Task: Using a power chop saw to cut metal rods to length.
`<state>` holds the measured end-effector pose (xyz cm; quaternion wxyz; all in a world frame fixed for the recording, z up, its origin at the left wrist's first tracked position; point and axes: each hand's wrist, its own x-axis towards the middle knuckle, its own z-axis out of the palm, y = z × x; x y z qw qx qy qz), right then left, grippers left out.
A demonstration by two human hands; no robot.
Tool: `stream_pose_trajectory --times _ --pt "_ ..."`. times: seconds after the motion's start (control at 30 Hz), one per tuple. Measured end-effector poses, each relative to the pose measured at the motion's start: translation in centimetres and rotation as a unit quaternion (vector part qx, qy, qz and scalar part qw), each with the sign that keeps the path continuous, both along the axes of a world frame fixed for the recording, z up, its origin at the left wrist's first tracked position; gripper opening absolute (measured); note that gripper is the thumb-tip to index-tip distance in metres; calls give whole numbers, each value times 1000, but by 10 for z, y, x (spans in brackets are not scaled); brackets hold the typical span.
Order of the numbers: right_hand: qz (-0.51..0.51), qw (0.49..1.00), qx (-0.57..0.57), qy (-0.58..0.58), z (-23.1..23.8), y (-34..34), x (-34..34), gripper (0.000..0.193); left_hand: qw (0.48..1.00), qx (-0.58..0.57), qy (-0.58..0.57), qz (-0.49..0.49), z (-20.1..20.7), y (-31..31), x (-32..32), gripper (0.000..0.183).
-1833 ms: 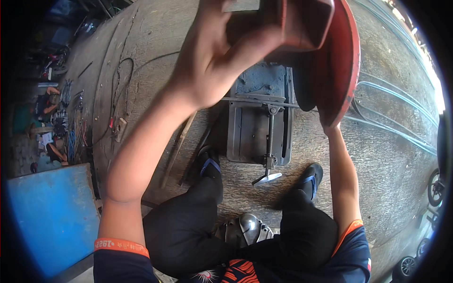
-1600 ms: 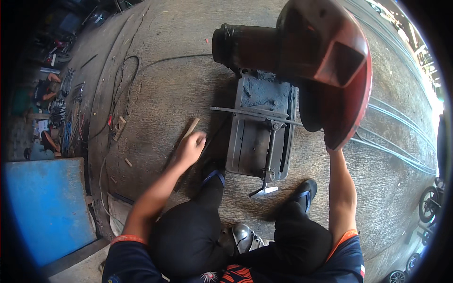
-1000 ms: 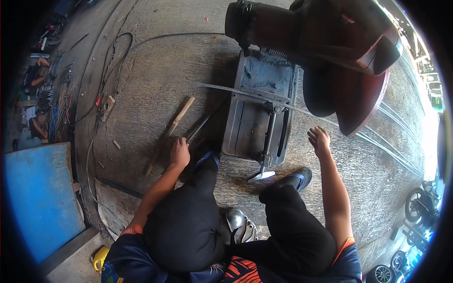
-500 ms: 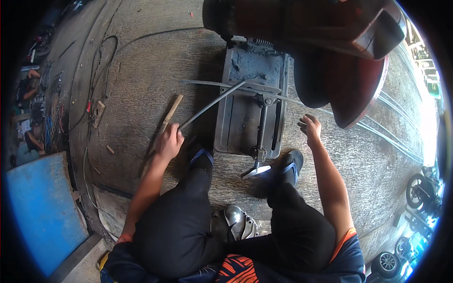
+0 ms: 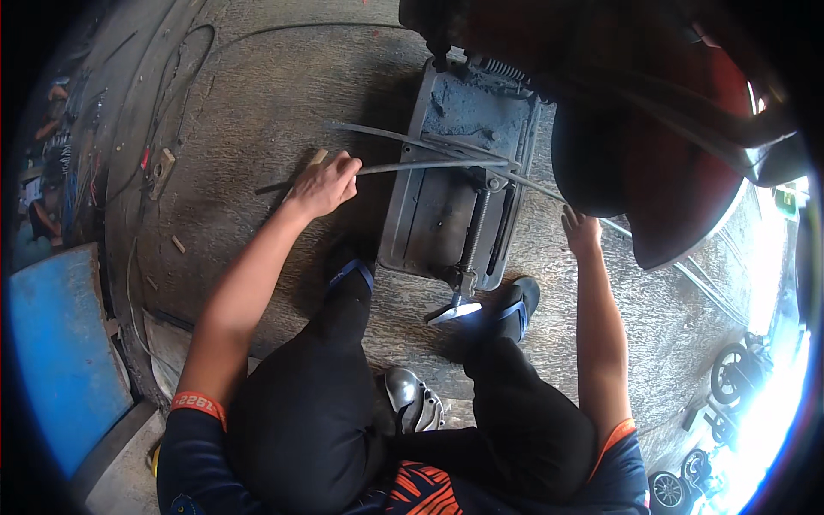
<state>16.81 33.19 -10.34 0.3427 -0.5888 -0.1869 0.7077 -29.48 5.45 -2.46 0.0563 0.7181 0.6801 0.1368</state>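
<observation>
My left hand (image 5: 324, 184) is closed around a thin grey metal rod (image 5: 429, 164). That rod lies nearly crosswise, its far end over the vise of a cut-off saw (image 5: 433, 219). A second, longer metal rod (image 5: 369, 130) crosses the saw's base at a slant and runs right, beneath the red blade guard (image 5: 687, 172). My right hand (image 5: 582, 232) is beside this longer rod, fingers stretched towards it; whether they touch it I cannot tell. The vise screw (image 5: 474, 232) points at me and ends in a bright metal handle (image 5: 453, 313).
A short wooden stick (image 5: 318, 157) lies behind my left hand. More long rods (image 5: 708, 287) rest on the floor at right. A dark cable (image 5: 300, 26) curves across the far left, and a blue panel (image 5: 69, 360) stands near left. Wheels (image 5: 730, 373) show at far right.
My left hand has swung its rod from a steep slant to nearly level, with the far end moved right. My right hand has come closer to the longer rod. The view has shifted slightly.
</observation>
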Motion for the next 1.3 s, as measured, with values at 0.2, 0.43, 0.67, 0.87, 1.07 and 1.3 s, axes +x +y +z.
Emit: stream_pose_trajectory --times 0.2,0.43,0.67,0.87,1.07,1.3 --pt "90 990 103 -40 -49 36 45 40 998 -40 56 0 8 27 -11 26" --pt "-16 1000 14 -15 15 9 -21 32 998 11 47 -29 -5 32 -16 26" --pt "127 974 163 -87 16 6 -20 14 996 40 26 76 -24 54 47 20" --pt "34 996 9 -81 19 1 -28 23 986 87 -13 141 -32 45 61 22" --pt "40 993 20 -109 5 6 -9 23 394 -6 -698 598 -55 39 63 31" --pt "30 997 6 -71 2 6 -10 23 278 93 -869 398 -57 43 24 16"
